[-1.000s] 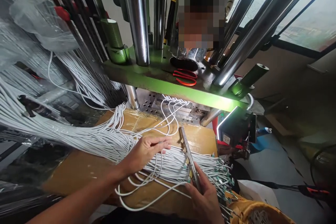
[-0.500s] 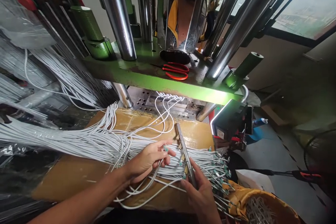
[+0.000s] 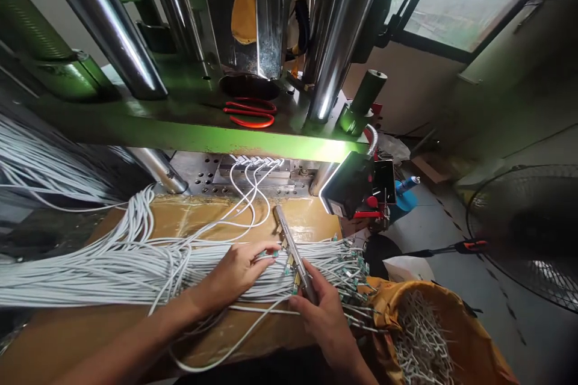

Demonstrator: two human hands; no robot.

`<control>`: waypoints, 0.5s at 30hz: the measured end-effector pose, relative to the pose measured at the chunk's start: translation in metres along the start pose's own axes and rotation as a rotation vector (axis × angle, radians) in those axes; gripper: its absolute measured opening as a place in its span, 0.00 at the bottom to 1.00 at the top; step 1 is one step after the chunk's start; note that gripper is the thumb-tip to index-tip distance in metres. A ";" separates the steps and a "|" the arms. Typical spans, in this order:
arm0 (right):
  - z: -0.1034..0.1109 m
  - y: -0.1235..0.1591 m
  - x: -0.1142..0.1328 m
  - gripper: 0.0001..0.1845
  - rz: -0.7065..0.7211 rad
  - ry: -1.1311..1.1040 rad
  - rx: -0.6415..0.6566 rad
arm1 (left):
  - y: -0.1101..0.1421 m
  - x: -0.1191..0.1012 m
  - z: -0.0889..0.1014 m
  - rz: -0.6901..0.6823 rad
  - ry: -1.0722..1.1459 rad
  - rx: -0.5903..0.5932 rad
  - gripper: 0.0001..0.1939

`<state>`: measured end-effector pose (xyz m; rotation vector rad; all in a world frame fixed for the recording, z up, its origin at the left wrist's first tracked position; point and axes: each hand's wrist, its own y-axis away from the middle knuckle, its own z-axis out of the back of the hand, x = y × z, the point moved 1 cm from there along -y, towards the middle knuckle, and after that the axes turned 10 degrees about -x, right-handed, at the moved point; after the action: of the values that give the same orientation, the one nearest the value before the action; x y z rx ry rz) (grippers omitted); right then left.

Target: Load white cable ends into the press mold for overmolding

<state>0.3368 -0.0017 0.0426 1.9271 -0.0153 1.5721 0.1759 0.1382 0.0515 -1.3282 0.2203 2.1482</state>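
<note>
My right hand [image 3: 324,316] grips the lower end of a narrow metal bar [image 3: 294,255], which slants away from me. Small brass-coloured pieces and teal cable ends sit along the bar's left side. Between the thumb and fingertips of my left hand [image 3: 244,264] is a teal-tipped cable end [image 3: 274,254], close beside the bar; whether it touches the bar I cannot tell. A thick bundle of white cables [image 3: 112,274] runs beneath both hands, its teal-ended tips [image 3: 354,267] lying to the right. One loose cable [image 3: 235,352] loops up to the bar near my right thumb.
Ahead stands a green press [image 3: 203,138] with steel columns. Red-handled scissors [image 3: 250,113] lie on its plate. White cables enter a metal mould [image 3: 253,174] below. An orange sack [image 3: 469,313] of white scraps sits at right, near a fan [image 3: 528,234] and a black box-shaped lamp [image 3: 347,186].
My view has turned to the right. My left hand has brought the teal cable end nearer the bar, with its fingers now pointing at it. My right hand keeps its grip on the bar.
</note>
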 end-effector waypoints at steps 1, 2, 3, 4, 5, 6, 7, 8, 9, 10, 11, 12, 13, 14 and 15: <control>0.000 0.000 -0.001 0.37 0.006 0.000 0.010 | 0.000 0.002 0.000 -0.124 -0.040 0.015 0.11; 0.000 -0.001 -0.001 0.36 0.013 -0.001 0.018 | 0.000 0.004 0.000 -0.223 -0.064 0.026 0.12; 0.000 -0.001 -0.001 0.35 0.022 -0.004 0.023 | 0.000 0.007 -0.001 -0.296 -0.076 0.027 0.12; 0.000 -0.001 -0.001 0.34 0.030 -0.006 0.026 | 0.000 0.009 -0.001 -0.350 -0.083 0.021 0.13; 0.000 -0.001 0.000 0.34 0.035 -0.008 0.024 | -0.001 0.010 -0.002 -0.387 -0.087 0.013 0.13; 0.000 -0.001 0.000 0.33 0.040 -0.009 0.019 | -0.001 0.012 -0.003 -0.411 -0.090 0.002 0.12; 0.000 -0.001 0.000 0.33 0.041 -0.008 0.013 | -0.002 0.013 -0.005 -0.429 -0.092 -0.010 0.12; 0.000 0.000 0.000 0.34 0.038 -0.005 0.009 | -0.002 0.014 -0.007 -0.444 -0.094 -0.020 0.12; 0.000 0.001 0.000 0.34 0.030 -0.002 0.008 | -0.002 0.015 -0.009 -0.457 -0.096 -0.028 0.12; 0.000 0.001 -0.001 0.35 0.022 0.002 0.011 | -0.003 0.016 -0.011 -0.468 -0.101 -0.033 0.12; 0.001 0.001 -0.002 0.35 0.015 0.003 0.016 | -0.004 0.016 -0.013 -0.474 -0.108 -0.037 0.12; 0.001 0.001 -0.003 0.36 0.009 0.003 0.022 | -0.005 0.017 -0.014 -0.475 -0.117 -0.039 0.12; 0.001 -0.001 -0.004 0.36 0.005 0.003 0.029 | -0.006 0.018 -0.014 -0.471 -0.127 -0.039 0.12; 0.001 -0.003 -0.005 0.37 0.006 0.001 0.038 | -0.007 0.019 -0.013 -0.464 -0.137 -0.040 0.13; 0.002 -0.005 -0.005 0.37 0.013 -0.002 0.043 | -0.008 0.021 -0.011 -0.459 -0.146 -0.045 0.12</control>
<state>0.3389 -0.0003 0.0354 1.9655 0.0060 1.5909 0.1817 0.1483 0.0296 -1.1092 -0.1781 1.8526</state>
